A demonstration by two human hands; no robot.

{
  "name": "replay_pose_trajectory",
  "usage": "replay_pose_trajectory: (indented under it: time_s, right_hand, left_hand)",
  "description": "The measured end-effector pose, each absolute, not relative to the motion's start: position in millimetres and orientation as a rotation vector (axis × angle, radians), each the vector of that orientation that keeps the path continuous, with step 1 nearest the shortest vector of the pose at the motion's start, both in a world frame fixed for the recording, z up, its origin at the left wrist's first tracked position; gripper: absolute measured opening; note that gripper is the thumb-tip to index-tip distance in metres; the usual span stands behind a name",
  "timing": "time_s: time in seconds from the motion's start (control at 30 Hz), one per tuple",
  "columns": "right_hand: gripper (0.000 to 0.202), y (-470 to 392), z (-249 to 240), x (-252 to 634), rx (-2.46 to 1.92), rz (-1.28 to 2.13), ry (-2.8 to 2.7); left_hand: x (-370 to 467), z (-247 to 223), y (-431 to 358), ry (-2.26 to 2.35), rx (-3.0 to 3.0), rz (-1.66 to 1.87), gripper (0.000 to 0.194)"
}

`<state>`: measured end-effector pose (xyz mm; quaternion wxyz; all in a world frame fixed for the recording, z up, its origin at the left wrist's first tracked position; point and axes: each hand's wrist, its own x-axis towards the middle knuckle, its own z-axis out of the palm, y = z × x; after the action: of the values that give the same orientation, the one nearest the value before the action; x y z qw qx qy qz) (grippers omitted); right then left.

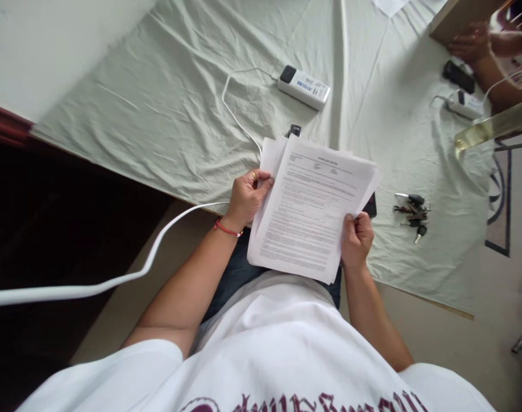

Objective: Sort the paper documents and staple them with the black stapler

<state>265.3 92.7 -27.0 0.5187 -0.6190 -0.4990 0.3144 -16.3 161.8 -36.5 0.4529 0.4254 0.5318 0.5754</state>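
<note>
A loose stack of printed paper sheets (307,212) is held up in front of my shirt, over the near edge of the table. My left hand (248,197) pinches the stack's left edge, thumb on top; a ring and a red string bracelet show on that side. On the opposite edge, my right hand (357,237) is closed on the sheets with its thumb over the front. The sheets are slightly fanned, so several edges stick out at the left and right. Dark objects behind the papers are mostly hidden.
A pale cloth (179,86) covers the table. On it lie a white power bank (303,87) with a cable, a bunch of keys (414,214) and a second power bank (465,104). A bottle (492,126) and another person's hand (470,43) are at the right. A white cable (158,246) runs left.
</note>
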Motion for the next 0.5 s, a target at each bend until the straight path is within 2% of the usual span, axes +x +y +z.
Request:
replay_pose_trajectory:
  time_s: [0.27, 0.5]
  right_hand:
    - [0.034, 92.7, -22.1, 260.1, -1.586, 0.630, -1.193]
    - [0.036, 92.4, -27.0, 265.0, -1.613, 0.574, -1.149]
  left_hand:
    - [-16.8, -37.0, 162.4, 1.306, 1.068, 1.466, 0.050]
    - [-14.5, -34.4, 163.8, 1.218, 1.044, 1.581, 0.053]
